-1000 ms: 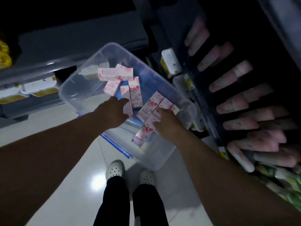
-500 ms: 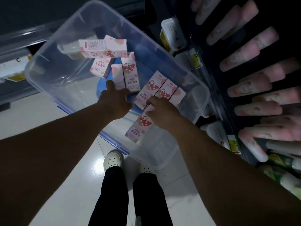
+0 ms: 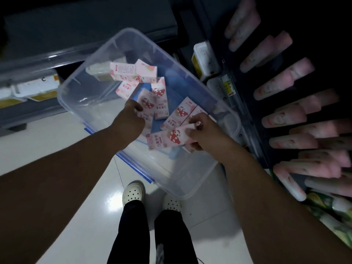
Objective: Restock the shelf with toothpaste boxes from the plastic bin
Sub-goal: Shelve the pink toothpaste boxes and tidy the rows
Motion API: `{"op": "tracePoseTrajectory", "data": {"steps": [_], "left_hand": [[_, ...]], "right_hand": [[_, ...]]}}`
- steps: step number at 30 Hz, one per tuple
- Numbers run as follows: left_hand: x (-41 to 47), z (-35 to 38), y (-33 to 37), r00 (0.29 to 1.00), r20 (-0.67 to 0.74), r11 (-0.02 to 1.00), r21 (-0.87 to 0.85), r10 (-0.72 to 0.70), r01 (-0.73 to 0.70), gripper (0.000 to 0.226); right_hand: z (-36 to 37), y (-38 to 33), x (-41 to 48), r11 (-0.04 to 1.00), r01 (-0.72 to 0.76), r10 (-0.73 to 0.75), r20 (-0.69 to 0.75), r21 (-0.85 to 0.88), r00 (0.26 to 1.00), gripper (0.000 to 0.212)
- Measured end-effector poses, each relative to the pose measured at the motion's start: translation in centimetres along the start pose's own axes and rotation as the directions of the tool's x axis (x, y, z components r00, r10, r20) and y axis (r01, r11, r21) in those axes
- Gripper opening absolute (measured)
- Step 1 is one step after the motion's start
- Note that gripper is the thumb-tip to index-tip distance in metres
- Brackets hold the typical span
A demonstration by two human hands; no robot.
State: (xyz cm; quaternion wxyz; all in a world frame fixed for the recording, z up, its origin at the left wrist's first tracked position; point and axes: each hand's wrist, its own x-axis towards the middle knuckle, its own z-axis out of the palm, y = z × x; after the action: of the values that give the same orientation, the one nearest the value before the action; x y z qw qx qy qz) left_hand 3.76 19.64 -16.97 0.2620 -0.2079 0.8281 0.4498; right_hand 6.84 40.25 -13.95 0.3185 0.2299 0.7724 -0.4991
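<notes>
A clear plastic bin (image 3: 76, 88) stands on the floor in front of me with several pink toothpaste boxes (image 3: 133, 72) loose inside. My right hand (image 3: 205, 133) grips one pink box (image 3: 167, 139) by its right end, lifted and lying sideways over the bin. My left hand (image 3: 129, 121) is inside the bin with fingers curled round another pink box (image 3: 146, 105). The shelf (image 3: 245, 119) on the right holds rows of pink boxes (image 3: 283, 116) end-on.
My two white clogs (image 3: 133, 193) stand on the glossy white floor just below the bin. A dark low shelf with white and yellow packs (image 3: 36, 90) runs along the left. White packs (image 3: 203, 60) sit on a lower shelf beside the bin. Green packets (image 3: 327, 204) lie at lower right.
My right hand has lifted a pink box off the bin floor and turned it sideways. My left hand has closed on a box in the middle of the bin.
</notes>
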Motion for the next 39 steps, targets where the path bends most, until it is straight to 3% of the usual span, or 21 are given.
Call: {"op": "tracePoseTrajectory", "data": {"steps": [4, 7, 9, 14, 20, 23, 30, 34, 39], "left_hand": [[-2.7, -2.8, 2.2, 0.994, -0.014, 0.972, -0.209, -0.113, 0.107, 0.035], [-5.5, -5.0, 4.5, 0.994, -0.025, 0.959, -0.265, -0.11, 0.1, 0.038], [-7.7, -6.7, 6.1, 0.994, -0.057, 0.957, -0.283, -0.088, 0.069, 0.04], [-14.5, -10.9, 10.8, 0.998, -0.062, 0.925, -0.379, -0.011, -0.013, 0.04], [-22.8, -15.2, 18.2, 0.973, -0.004, 0.905, -0.366, 0.23, -0.216, 0.023], [-27.0, -16.7, 22.2, 0.934, 0.072, 0.864, -0.409, 0.351, -0.293, 0.011], [-35.4, -19.8, 27.7, 0.804, 0.232, 0.811, -0.386, 0.547, -0.44, 0.017], [-38.8, -20.2, 29.5, 0.742, 0.308, 0.792, -0.382, 0.595, -0.477, 0.006], [-42.8, -18.2, 31.8, 0.595, 0.423, 0.729, -0.346, 0.683, -0.591, 0.018]], "right_hand": [[-1.8, -1.7, -2.7, 0.991, -0.03, 0.042, -0.089, 0.129, 0.995, 0.014], [-3.2, -3.4, -5.2, 0.978, -0.031, 0.056, -0.114, 0.209, 0.992, 0.022], [-4.3, -4.6, -7.5, 0.951, -0.018, 0.061, -0.131, 0.308, 0.99, 0.012], [-6.3, -8.2, -14.1, 0.831, 0.016, 0.026, -0.067, 0.557, 0.997, 0.008], [-9.2, -13.2, -23.0, 0.727, 0.184, -0.219, -0.031, 0.662, 0.975, 0.024], [-10.7, -15.2, -27.3, 0.73, 0.266, -0.315, -0.035, 0.629, 0.948, 0.029], [-12.7, -16.5, -36.8, 0.781, 0.46, -0.449, -0.132, 0.423, 0.884, 0.03], [-13.2, -16.3, -41.4, 0.822, 0.495, -0.454, -0.199, 0.283, 0.868, 0.038], [-13.4, -14.4, -47.2, 0.828, 0.515, -0.433, -0.33, 0.222, 0.839, 0.04]]}}
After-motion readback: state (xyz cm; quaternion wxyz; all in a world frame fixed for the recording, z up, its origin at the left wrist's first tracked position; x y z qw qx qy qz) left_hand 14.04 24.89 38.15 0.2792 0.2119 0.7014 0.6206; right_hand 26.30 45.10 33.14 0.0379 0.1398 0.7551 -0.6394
